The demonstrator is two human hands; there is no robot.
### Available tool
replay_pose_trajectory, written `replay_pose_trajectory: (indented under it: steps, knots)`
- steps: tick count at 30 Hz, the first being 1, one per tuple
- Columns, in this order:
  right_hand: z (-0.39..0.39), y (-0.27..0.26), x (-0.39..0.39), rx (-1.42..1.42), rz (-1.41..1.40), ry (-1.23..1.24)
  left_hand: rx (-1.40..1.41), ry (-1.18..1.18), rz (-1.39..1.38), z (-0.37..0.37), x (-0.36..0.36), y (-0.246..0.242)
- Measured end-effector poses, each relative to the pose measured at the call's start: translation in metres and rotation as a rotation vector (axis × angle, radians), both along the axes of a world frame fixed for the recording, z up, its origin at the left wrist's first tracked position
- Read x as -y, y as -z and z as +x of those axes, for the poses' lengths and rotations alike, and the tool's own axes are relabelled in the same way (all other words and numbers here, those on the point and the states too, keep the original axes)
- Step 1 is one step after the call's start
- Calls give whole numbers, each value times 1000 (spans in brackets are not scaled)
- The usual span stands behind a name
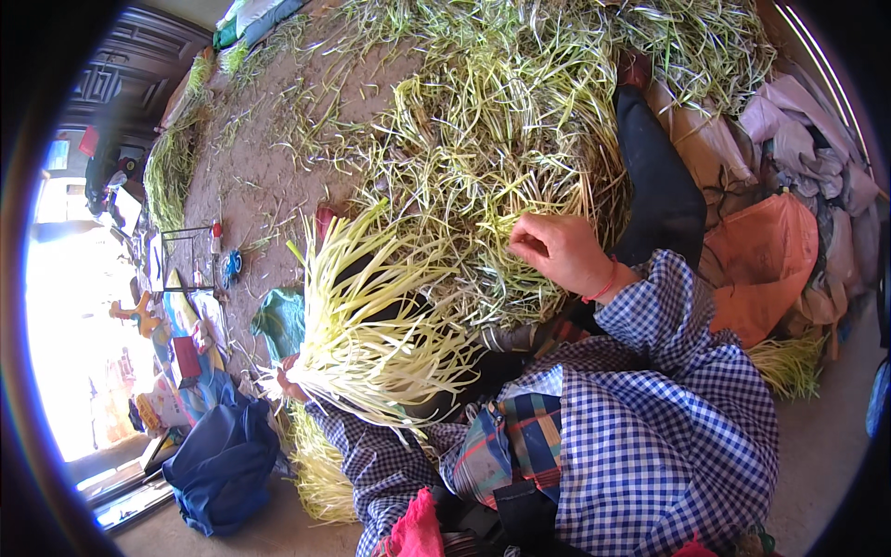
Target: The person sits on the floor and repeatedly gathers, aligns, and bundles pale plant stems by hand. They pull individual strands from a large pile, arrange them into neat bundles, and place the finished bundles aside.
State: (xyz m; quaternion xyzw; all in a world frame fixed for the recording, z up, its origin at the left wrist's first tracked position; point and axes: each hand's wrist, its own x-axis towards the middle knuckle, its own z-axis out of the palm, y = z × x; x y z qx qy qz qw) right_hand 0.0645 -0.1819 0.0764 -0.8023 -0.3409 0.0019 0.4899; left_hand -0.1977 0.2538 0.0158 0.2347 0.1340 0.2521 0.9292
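Observation:
My left hand [291, 381] grips a thick bunch of long, pale yellow leaves [376, 334], which look like blanched garlic chives. White ends poke out past the fist, and the leaf tips fan to the right across my lap. Most of this hand is hidden by the bunch. My right hand [560, 252], with a red string at the wrist, is held above a wide heap of similar yellow-green leaves [480, 139]. Its fingers are curled in towards the thumb. Whether a leaf is pinched between them cannot be made out.
A dark blue cloth bundle [223, 459] and a green plastic bag [280, 324] are on my left. Beside the bag stands a small metal frame [188, 257]. To my right sit an orange sack [762, 261] and crumpled pale sacks [800, 146]. More leaves [324, 470] lie behind my left arm.

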Motion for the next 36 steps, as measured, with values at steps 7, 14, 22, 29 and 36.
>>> replay_pose_trajectory:
  steps: [7, 14, 22, 29, 36]
  knots:
    - [-43, -60, -34, 508, 123, -410, -26, 1, 42, 7, -5, 0]
    - [-52, -37, -77, 378, -346, -517, -29, 2, 38, 3, -10, 6]
    - [-53, -12, -61, -276, 67, -438, -31, -26, -46, -1, 5, 28]
    - [-32, -31, -42, -382, 274, -300, -39, -36, -51, -1, 12, 33]
    - [-21, -53, -85, 92, -143, -541, -54, -23, -10, 0, 7, 25]
